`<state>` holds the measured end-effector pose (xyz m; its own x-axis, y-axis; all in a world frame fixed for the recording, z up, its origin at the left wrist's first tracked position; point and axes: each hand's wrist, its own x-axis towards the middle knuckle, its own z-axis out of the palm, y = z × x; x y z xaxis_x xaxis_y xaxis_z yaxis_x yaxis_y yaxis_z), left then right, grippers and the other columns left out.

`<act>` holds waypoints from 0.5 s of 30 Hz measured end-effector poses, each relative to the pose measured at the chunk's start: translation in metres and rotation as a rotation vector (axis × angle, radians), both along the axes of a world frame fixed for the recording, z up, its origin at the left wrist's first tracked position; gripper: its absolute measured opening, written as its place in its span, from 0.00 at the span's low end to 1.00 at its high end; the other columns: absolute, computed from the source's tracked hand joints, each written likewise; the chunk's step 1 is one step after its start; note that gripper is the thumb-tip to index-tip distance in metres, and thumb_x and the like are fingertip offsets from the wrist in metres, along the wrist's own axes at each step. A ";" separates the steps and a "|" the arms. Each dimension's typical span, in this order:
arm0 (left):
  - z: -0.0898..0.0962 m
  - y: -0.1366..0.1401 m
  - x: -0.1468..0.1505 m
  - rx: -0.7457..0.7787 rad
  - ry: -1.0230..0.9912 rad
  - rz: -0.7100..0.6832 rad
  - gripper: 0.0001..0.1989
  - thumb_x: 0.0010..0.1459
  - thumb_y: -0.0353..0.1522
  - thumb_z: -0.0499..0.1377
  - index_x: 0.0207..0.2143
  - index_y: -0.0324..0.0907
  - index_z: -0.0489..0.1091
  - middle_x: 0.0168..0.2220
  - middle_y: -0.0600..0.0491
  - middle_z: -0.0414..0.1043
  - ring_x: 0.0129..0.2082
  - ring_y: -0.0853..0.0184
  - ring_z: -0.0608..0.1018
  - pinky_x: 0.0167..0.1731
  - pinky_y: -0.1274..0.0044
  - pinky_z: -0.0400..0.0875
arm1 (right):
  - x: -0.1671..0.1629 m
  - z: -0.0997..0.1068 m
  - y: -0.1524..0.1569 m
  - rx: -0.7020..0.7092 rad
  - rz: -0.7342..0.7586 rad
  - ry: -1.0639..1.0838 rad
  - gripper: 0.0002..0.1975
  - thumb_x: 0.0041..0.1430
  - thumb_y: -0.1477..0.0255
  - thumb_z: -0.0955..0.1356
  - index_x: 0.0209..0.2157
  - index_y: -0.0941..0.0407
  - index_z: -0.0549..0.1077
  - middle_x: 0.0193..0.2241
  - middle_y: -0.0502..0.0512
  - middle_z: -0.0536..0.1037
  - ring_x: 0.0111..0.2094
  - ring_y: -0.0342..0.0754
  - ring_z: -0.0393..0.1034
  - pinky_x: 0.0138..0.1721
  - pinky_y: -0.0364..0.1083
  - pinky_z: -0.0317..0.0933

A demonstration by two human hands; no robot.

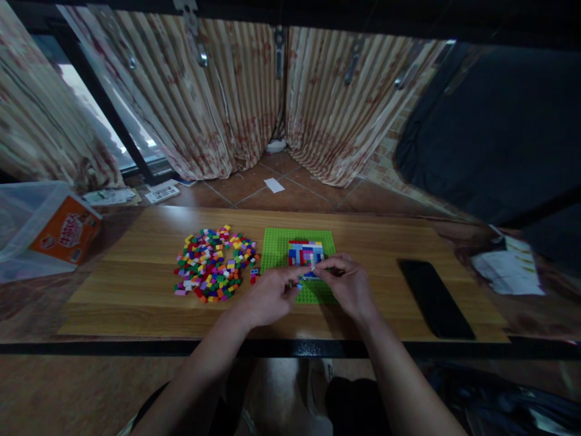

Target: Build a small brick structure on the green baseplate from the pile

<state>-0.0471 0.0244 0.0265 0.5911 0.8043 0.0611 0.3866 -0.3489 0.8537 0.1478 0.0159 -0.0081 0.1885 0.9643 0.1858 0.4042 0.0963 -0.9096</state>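
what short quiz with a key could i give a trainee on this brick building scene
1. Multiple choice: the left hand and right hand reach over which thing?
A) striped curtain
B) green studded baseplate
C) paper on the floor

2. True or false: the pile of loose toy bricks lies to the left of the baseplate.

3. Fill in the colour: the clear plastic bin bears a mostly ____ label.

Key: 1 B; 2 true; 3 orange
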 end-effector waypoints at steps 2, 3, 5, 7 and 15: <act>-0.001 -0.001 0.002 0.005 0.025 0.004 0.27 0.55 0.24 0.53 0.57 0.47 0.70 0.28 0.56 0.72 0.24 0.70 0.69 0.27 0.78 0.64 | 0.000 0.000 0.000 -0.001 0.009 -0.005 0.07 0.51 0.64 0.72 0.28 0.52 0.80 0.29 0.50 0.74 0.31 0.46 0.68 0.33 0.46 0.60; -0.002 -0.002 0.002 -0.005 0.029 0.008 0.28 0.54 0.25 0.53 0.58 0.47 0.69 0.27 0.56 0.71 0.23 0.70 0.69 0.26 0.78 0.63 | 0.000 0.001 0.000 -0.001 0.013 -0.009 0.07 0.51 0.64 0.72 0.28 0.52 0.81 0.29 0.50 0.74 0.31 0.46 0.68 0.33 0.46 0.60; -0.004 -0.003 0.004 -0.036 0.033 0.024 0.29 0.54 0.25 0.53 0.59 0.45 0.68 0.25 0.56 0.70 0.23 0.71 0.69 0.25 0.79 0.61 | 0.001 0.001 0.000 -0.006 0.016 -0.013 0.07 0.51 0.63 0.72 0.28 0.51 0.81 0.29 0.50 0.74 0.31 0.46 0.68 0.33 0.46 0.59; -0.005 -0.003 0.005 -0.060 0.037 0.040 0.30 0.53 0.25 0.53 0.59 0.44 0.67 0.25 0.57 0.69 0.22 0.71 0.68 0.24 0.79 0.61 | 0.001 0.002 0.000 -0.012 0.016 -0.010 0.07 0.51 0.63 0.72 0.27 0.52 0.81 0.29 0.50 0.74 0.31 0.46 0.68 0.34 0.46 0.59; -0.009 -0.002 0.004 -0.039 0.088 0.048 0.30 0.52 0.24 0.53 0.58 0.45 0.68 0.25 0.57 0.68 0.22 0.72 0.68 0.24 0.80 0.61 | 0.000 -0.001 0.001 -0.025 0.007 0.037 0.08 0.49 0.62 0.73 0.26 0.52 0.80 0.28 0.51 0.76 0.32 0.47 0.69 0.35 0.47 0.61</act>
<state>-0.0428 0.0222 0.0170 0.5537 0.8324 -0.0208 0.4757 -0.2957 0.8284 0.1480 0.0169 -0.0091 0.1878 0.9699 0.1548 0.3698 0.0762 -0.9260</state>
